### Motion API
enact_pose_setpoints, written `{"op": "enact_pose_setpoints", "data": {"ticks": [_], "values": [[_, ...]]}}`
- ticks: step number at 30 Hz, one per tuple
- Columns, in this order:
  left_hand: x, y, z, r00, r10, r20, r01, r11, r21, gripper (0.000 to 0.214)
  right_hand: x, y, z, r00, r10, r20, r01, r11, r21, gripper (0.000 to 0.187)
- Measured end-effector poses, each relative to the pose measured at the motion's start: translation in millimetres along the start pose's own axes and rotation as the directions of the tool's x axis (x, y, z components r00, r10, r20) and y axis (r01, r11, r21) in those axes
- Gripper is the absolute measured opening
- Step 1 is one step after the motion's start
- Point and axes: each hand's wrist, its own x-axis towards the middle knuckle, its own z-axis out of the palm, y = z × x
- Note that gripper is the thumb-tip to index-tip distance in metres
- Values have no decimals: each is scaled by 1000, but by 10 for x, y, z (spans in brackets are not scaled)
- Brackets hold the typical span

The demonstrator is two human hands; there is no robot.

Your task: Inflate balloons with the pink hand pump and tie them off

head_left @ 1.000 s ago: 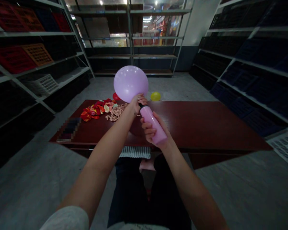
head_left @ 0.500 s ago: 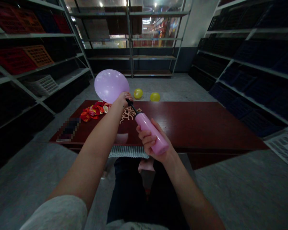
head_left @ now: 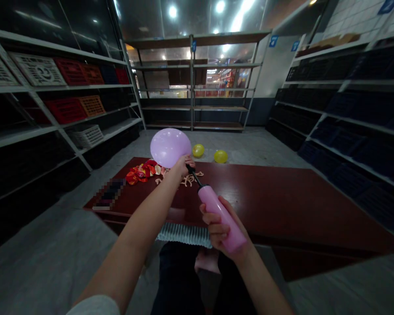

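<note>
My left hand [head_left: 184, 165] is closed at the neck of an inflated light purple balloon [head_left: 170, 146], where it meets the black end of a hand pump. A thin black rod joins that end to the pump's pink barrel [head_left: 218, 214]. My right hand [head_left: 221, 227] wraps its fingers round the barrel, which slants down toward me over the table's near edge. Beyond my left forearm lie a pile of red and orange deflated balloons [head_left: 141, 172] and a scatter of thin beige balloons [head_left: 187, 180], partly hidden by the left hand.
A dark red wooden table [head_left: 276, 201] spans the front. A phone-like blurred item [head_left: 110, 194] lies at its left end. On the floor behind are two yellow balloons [head_left: 198, 151]. Shelves with crates [head_left: 67, 110] stand left and right; a metal rack [head_left: 192, 87] stands at the back.
The view has tilted upward, so hands, pump and table sit lower and further right in the picture. The purple balloon appears somewhat smaller in view. Both hands keep their holds.
</note>
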Motion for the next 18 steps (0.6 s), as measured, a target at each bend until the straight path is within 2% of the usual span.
{"op": "enact_pose_setpoints", "data": {"ticks": [5,9,14,18], "values": [[-167,-276,204,992,-90,94,87,996,38,39,191,-183,-21,997,-71,7,72,986,-151,43],[-202,-378,297,985,-133,113,125,989,81,40,262,-273,-20,992,-125,23,127,970,-208,41],[-101,-346,246,989,-132,62,124,985,122,39,194,-220,-8,989,-141,-43,126,961,-245,43],[33,-240,109,995,-91,44,84,987,139,35,24,-80,-172,981,-146,-126,92,930,-356,47]]}}
